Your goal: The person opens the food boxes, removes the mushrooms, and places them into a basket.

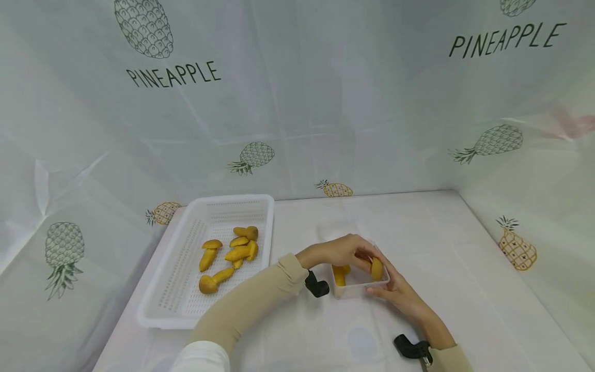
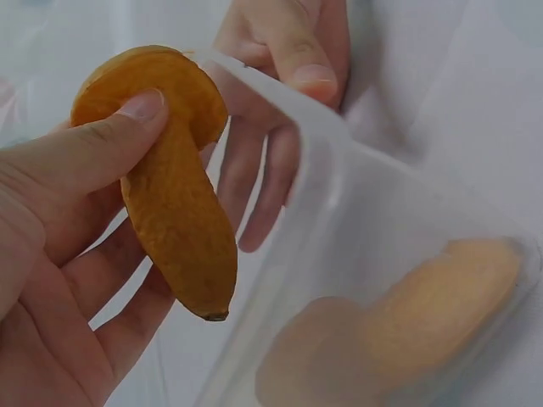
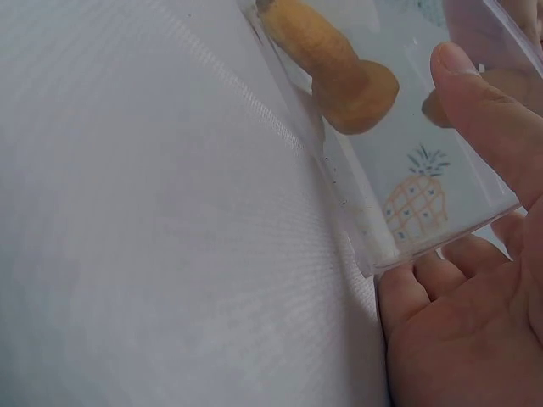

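Observation:
In the left wrist view my left hand (image 2: 59, 246) pinches a yellow-brown mushroom (image 2: 182, 203), thumb across where the cap meets the stem. The stem points down beside the wall of a clear plastic box (image 2: 322, 170). Seen from the head, that mushroom (image 1: 377, 269) is over the right part of the box (image 1: 355, 290). My right hand (image 1: 402, 294) holds the box at its right side, with the thumb (image 3: 488, 110) on one side and the fingers at its corner. Another mushroom (image 3: 335, 68) lies inside the box, at its left end in the head view.
A white perforated basket (image 1: 162, 305) stands on the left of the table (image 1: 465, 289), with several mushrooms (image 1: 211, 254) in it. My left forearm crosses in front of its near right corner. Pineapple-printed sheeting (image 1: 362, 103) hangs behind and at both sides.

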A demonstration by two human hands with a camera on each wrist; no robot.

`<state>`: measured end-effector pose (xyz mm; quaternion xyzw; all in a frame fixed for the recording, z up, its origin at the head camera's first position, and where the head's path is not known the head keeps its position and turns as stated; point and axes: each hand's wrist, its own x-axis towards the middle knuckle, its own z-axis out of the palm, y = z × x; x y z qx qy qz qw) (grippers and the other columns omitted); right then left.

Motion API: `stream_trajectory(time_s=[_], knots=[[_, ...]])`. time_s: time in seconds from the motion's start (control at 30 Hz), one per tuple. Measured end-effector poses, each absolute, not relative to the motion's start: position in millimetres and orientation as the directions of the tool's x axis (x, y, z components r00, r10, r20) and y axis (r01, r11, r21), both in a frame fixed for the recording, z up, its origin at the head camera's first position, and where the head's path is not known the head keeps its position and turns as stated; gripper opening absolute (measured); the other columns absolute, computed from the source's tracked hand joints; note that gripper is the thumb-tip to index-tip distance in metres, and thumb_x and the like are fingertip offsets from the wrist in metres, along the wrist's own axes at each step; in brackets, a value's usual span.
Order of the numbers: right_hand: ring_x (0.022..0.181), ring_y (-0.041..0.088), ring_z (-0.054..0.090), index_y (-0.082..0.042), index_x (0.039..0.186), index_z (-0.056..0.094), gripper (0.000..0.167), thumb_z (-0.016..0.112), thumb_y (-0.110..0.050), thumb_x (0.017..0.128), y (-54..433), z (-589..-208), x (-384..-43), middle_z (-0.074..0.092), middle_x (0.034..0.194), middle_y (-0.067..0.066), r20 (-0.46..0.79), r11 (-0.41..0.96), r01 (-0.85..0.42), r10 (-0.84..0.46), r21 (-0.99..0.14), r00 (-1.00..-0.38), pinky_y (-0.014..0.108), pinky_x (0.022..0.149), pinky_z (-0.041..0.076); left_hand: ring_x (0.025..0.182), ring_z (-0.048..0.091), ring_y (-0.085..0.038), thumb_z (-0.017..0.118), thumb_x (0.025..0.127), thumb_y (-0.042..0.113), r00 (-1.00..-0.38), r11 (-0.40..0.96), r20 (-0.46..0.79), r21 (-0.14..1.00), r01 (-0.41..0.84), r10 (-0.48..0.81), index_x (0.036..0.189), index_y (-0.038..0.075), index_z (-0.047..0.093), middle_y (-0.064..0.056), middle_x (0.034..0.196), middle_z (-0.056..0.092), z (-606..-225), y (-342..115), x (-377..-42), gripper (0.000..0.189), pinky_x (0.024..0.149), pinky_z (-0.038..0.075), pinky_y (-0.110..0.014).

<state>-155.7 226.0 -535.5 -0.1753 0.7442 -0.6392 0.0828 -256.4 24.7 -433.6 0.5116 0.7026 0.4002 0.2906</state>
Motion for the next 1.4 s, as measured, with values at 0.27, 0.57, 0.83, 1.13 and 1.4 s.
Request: stream_trajectory(time_s=[0.27,0.57,0.83,1.13,1.4], knots=[[0.144,0.040,0.008,-0.020,0.162,0.004,0.099,0.073,-0.008,0.091,226,-532,-154,-0.009,0.165,0.017,0.064,0.160,-0.127,-0.354,-0.979,-0.933,0.009,0.091,0.038,0.108,0.064,-0.006,0.071,0.090,-0.002,-0.335,0.145,0.024,0.871,0.469,0.942,0.128,-0.001,0.065,-0.008,0.124,0.067,-423,19,-256,0.039,0.094,0.049,-0.019],[0.146,0.042,0.004,-0.031,0.161,0.007,0.100,0.074,-0.011,0.091,224,-530,-155,-0.005,0.166,0.014,0.048,0.213,-0.125,-0.335,-0.969,-0.941,0.046,0.110,0.033,0.110,0.064,-0.011,0.068,0.093,-0.001,-0.396,0.138,0.059,0.882,0.450,0.916,0.131,-0.001,0.062,-0.011,0.124,0.067,-404,5,-256,0.038,0.094,0.051,-0.021],[0.149,0.032,0.002,-0.029,0.162,0.008,0.102,0.074,-0.003,0.089,224,-531,-157,-0.001,0.167,0.008,0.098,0.126,-0.151,-0.354,-0.981,-0.930,0.009,0.104,0.027,0.112,0.064,-0.012,0.067,0.094,0.002,-0.450,0.147,0.100,0.864,0.482,0.888,0.134,-0.002,0.059,-0.013,0.123,0.067,-387,-13,-261,0.041,0.093,0.052,-0.023],[0.150,0.029,0.001,-0.020,0.162,0.006,0.103,0.075,-0.005,0.088,221,-532,-157,0.001,0.167,0.011,0.100,0.146,-0.159,-0.345,-0.976,-0.933,0.005,0.103,0.023,0.109,0.065,-0.013,0.066,0.096,0.006,-0.507,0.181,0.124,0.840,0.511,0.853,0.135,0.000,0.059,-0.009,0.121,0.068,-375,-53,-272,0.040,0.094,0.052,-0.026],[0.150,0.019,0.003,-0.020,0.162,0.004,0.104,0.075,-0.001,0.087,222,-533,-156,-0.002,0.166,0.014,0.113,0.122,-0.166,-0.355,-0.979,-0.928,0.009,0.103,0.030,0.106,0.066,-0.023,0.067,0.096,0.008,-0.593,0.232,0.144,0.828,0.510,0.792,0.134,0.002,0.060,-0.006,0.113,0.070,-363,-101,-278,0.039,0.094,0.053,-0.031]])
